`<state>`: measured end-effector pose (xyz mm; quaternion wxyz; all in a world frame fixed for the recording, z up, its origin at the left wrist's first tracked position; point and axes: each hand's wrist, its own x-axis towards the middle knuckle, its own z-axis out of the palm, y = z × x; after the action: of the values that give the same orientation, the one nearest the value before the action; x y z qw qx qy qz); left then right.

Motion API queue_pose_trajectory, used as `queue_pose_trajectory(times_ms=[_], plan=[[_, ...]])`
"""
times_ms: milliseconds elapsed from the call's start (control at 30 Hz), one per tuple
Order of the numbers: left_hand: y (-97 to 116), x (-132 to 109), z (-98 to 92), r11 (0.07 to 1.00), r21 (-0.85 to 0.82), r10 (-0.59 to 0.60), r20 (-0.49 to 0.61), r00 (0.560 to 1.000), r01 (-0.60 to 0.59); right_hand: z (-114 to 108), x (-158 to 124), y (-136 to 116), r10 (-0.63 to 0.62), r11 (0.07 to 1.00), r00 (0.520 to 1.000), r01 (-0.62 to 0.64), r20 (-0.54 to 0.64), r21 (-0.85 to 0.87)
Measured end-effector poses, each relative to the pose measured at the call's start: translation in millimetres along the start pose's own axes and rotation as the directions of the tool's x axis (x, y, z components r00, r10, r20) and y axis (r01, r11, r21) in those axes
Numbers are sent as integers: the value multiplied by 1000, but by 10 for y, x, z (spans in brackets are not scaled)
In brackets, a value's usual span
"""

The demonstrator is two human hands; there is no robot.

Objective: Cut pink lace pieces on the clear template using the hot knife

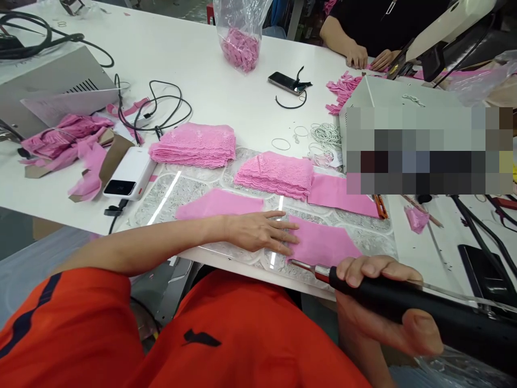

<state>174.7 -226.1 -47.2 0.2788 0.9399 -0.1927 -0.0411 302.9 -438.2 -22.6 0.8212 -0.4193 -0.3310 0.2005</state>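
Note:
My left hand [254, 231] lies flat with its fingers spread, the fingertips at the left edge of a cut pink fabric piece [323, 242]. Wrapped in my right hand [365, 315] is a black pen-shaped tool [388, 293] with a slim metal tip. That tip is at the fabric's lower left corner; I cannot tell whether it touches. A second pink piece [220, 203] lies just beyond my left forearm. Behind are two stacks of scallop-edged pink lace fabric, one on the left [196, 145] and one nearer the middle [274, 175]. Plain pink fabric [341, 195] lies beside them.
A clear patterned mat [161, 196] covers the table's front. Left are a white power bank [126, 175], cables and pink scraps [68, 137]. A phone [288, 82] and a bag of pink pieces [241, 48] lie farther back. A grey box [388, 97] stands right; a co-worker's hands [369, 58] are behind it.

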Motion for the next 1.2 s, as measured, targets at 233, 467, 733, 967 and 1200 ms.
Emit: queue_pose_trajectory(times_ms=[233, 467, 733, 967, 1200], plan=[[-21, -17, 29, 995, 60, 79, -69, 994, -75, -32, -6, 33, 13, 1000, 1000, -13, 19, 7], [5, -5, 8, 997, 63, 44, 0, 999, -44, -49, 0, 31, -28, 1000, 999, 28, 30, 3], [19, -5, -5, 999, 37, 25, 15, 1000, -26, 7, 3, 26, -1, 1000, 1000, 2, 28, -17], [-17, -21, 31, 998, 26, 66, -64, 996, -65, 21, 9, 20, 4, 1000, 1000, -4, 19, -29], [-13, -24, 29, 996, 59, 69, -49, 996, -66, 28, 0, 20, -11, 998, 999, 14, 46, -58]])
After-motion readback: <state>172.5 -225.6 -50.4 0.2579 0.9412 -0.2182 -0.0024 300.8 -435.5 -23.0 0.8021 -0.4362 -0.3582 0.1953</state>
